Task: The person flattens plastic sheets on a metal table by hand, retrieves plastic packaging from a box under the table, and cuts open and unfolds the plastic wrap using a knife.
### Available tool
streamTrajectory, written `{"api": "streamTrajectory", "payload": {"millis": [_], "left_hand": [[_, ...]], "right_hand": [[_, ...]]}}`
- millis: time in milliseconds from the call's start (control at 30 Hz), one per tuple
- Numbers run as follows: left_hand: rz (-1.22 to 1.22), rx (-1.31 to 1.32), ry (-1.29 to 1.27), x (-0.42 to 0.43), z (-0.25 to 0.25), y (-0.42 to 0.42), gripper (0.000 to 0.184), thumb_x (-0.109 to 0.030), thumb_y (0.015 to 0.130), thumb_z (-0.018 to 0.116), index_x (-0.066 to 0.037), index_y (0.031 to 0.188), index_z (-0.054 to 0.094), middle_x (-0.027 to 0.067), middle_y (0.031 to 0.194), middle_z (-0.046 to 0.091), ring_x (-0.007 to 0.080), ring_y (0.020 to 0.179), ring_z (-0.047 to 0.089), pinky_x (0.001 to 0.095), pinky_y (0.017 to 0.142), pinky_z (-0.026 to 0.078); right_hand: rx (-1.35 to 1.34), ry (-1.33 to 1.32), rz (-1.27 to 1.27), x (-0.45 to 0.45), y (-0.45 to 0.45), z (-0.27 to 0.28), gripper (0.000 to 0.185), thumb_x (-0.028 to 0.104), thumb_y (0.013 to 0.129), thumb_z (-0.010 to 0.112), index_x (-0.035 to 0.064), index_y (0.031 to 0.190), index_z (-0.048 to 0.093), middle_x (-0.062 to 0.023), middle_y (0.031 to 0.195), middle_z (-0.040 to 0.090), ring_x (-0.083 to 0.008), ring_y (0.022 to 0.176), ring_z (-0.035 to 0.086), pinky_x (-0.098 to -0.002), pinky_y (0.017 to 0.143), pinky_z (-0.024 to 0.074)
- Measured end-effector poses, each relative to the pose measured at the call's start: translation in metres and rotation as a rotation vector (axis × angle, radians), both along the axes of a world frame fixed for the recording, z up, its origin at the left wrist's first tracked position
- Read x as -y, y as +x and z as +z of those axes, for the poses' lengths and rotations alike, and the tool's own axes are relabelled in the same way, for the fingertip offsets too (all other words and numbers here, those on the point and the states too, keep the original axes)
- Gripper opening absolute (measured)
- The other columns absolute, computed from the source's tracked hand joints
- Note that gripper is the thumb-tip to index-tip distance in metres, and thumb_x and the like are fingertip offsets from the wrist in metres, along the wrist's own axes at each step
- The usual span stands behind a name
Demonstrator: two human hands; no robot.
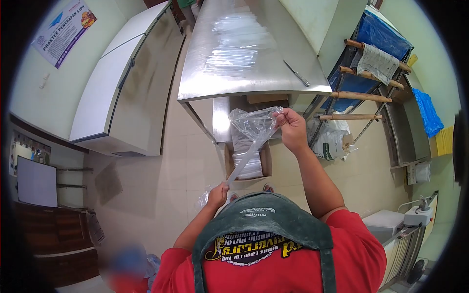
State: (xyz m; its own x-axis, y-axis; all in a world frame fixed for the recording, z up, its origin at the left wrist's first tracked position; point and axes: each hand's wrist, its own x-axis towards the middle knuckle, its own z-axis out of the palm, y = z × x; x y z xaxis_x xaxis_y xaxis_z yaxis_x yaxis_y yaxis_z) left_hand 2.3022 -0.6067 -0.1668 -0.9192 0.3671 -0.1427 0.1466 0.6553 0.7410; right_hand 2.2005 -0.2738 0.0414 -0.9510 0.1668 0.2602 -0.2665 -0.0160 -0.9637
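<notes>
A clear plastic bag (253, 125) is stretched between my two hands. My right hand (292, 128) is closed on its upper edge, in front of the steel table. Lower and to the left, my left hand (218, 194) grips the bag's narrow gathered end. Behind and below the bag, a cardboard box (267, 161) on the floor holds more clear plastic. Flat plastic bags (234, 44) lie in an overlapping pile on the steel table (195, 80). A knife (297, 74) rests near the table's right front corner.
A white cabinet (141, 78) stands at the left. At the right is a rack with wooden bars (361, 96), a cloth (377, 62) over one, and a white sack (332, 139) below. Part of another person (188, 6) shows beyond the table.
</notes>
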Motion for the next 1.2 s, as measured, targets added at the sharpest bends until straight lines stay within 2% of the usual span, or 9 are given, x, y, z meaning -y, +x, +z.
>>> {"api": "streamTrajectory", "payload": {"millis": [200, 300, 367, 467, 533, 667, 700, 833, 1200], "left_hand": [[-0.207, 0.328, -0.184, 0.046, -0.094, 0.013, 0.044, -0.043, 0.100, 0.040, -0.008, 0.118, 0.060, 0.0227, 0.106, 0.065, 0.0416, 0.103, 0.059, 0.0434, 0.090, 0.047], [0.076, 0.034, -0.105, 0.011, -0.048, 0.003, 0.052, -0.045, 0.099, 0.046, -0.004, 0.129, 0.055, 0.0209, 0.123, 0.061, 0.0366, 0.116, 0.055, 0.0420, 0.103, 0.040], [0.087, 0.310, 0.567, -0.033, 0.042, -0.029, 0.053, -0.043, 0.099, 0.050, -0.001, 0.131, 0.054, 0.0173, 0.130, 0.057, 0.0292, 0.123, 0.051, 0.0398, 0.107, 0.036], [0.086, 0.121, 0.928, -0.078, 0.123, -0.056, 0.043, -0.037, 0.101, 0.050, -0.002, 0.126, 0.058, 0.0120, 0.118, 0.062, 0.0206, 0.114, 0.055, 0.0346, 0.100, 0.041], [0.172, 0.067, 0.587, -0.087, 0.173, -0.070, 0.035, -0.032, 0.102, 0.051, -0.002, 0.114, 0.066, 0.0068, 0.097, 0.065, 0.0137, 0.090, 0.059, 0.0285, 0.083, 0.047], [0.216, -0.016, 0.553, -0.078, 0.226, -0.074, 0.034, -0.032, 0.101, 0.053, -0.003, 0.101, 0.070, 0.0014, 0.078, 0.063, 0.0077, 0.070, 0.055, 0.0252, 0.065, 0.046], [0.209, 0.053, 0.602, -0.076, 0.234, -0.075, 0.035, -0.033, 0.101, 0.053, -0.003, 0.099, 0.070, 0.0006, 0.074, 0.061, 0.0070, 0.067, 0.054, 0.0249, 0.062, 0.044], [0.224, 0.009, 0.709, -0.082, 0.250, -0.080, 0.037, -0.033, 0.102, 0.051, -0.002, 0.091, 0.069, 0.0001, 0.070, 0.059, 0.0066, 0.064, 0.052, 0.0244, 0.058, 0.042], [0.365, 0.143, 0.947, -0.048, 0.229, -0.116, 0.036, -0.039, 0.101, 0.048, -0.007, 0.085, 0.055, -0.0009, 0.065, 0.050, 0.0102, 0.061, 0.050, 0.0264, 0.060, 0.044]], "right_hand": [[0.022, -0.381, 0.097, 0.007, 0.001, 0.015, 0.019, 0.021, 0.101, 0.051, 0.0048, 0.094, 0.057, -0.0007, 0.072, 0.056, -0.0091, 0.063, 0.056, -0.0251, 0.061, 0.0499], [0.040, -0.268, 0.172, 0.025, 0.006, 0.015, 0.018, 0.020, 0.101, 0.051, 0.0049, 0.095, 0.057, -0.0014, 0.074, 0.057, -0.0095, 0.062, 0.056, -0.0253, 0.057, 0.0493], [0.035, -0.214, 0.258, 0.047, 0.014, 0.011, 0.015, 0.017, 0.102, 0.050, 0.0054, 0.095, 0.058, -0.0007, 0.075, 0.057, -0.0089, 0.062, 0.056, -0.0251, 0.053, 0.0485], [0.170, -0.127, 0.338, 0.074, 0.021, 0.009, 0.015, 0.018, 0.101, 0.051, 0.0047, 0.101, 0.059, -0.0013, 0.076, 0.057, -0.0071, 0.065, 0.053, -0.0232, 0.056, 0.0460], [-0.048, 0.107, 0.153, 0.079, 0.016, 0.006, 0.018, 0.021, 0.102, 0.051, 0.0064, 0.104, 0.061, 0.0039, 0.069, 0.052, -0.0039, 0.057, 0.047, -0.0208, 0.051, 0.0382], [0.084, -0.133, 0.122, 0.054, 0.011, 0.028, 0.025, 0.030, 0.100, 0.055, 0.0065, 0.104, 0.062, 0.0079, 0.069, 0.049, -0.0014, 0.055, 0.042, -0.0187, 0.050, 0.0346], [0.182, -0.129, 0.276, 0.041, 0.015, 0.033, 0.028, 0.033, 0.094, 0.064, 0.0064, 0.100, 0.063, 0.0032, 0.081, 0.057, -0.0066, 0.069, 0.052, -0.0224, 0.064, 0.0434], [-0.214, 0.237, 0.601, 0.049, 0.028, 0.049, 0.023, 0.025, 0.084, 0.076, 0.0064, 0.095, 0.069, -0.0107, 0.115, 0.059, -0.0240, 0.114, 0.052, -0.0377, 0.100, 0.0377], [-0.016, -0.007, 0.388, 0.027, 0.032, 0.011, 0.032, 0.029, 0.097, 0.058, 0.0014, 0.084, 0.065, -0.0059, 0.085, 0.066, -0.0138, 0.079, 0.059, -0.0288, 0.073, 0.0465]]}}
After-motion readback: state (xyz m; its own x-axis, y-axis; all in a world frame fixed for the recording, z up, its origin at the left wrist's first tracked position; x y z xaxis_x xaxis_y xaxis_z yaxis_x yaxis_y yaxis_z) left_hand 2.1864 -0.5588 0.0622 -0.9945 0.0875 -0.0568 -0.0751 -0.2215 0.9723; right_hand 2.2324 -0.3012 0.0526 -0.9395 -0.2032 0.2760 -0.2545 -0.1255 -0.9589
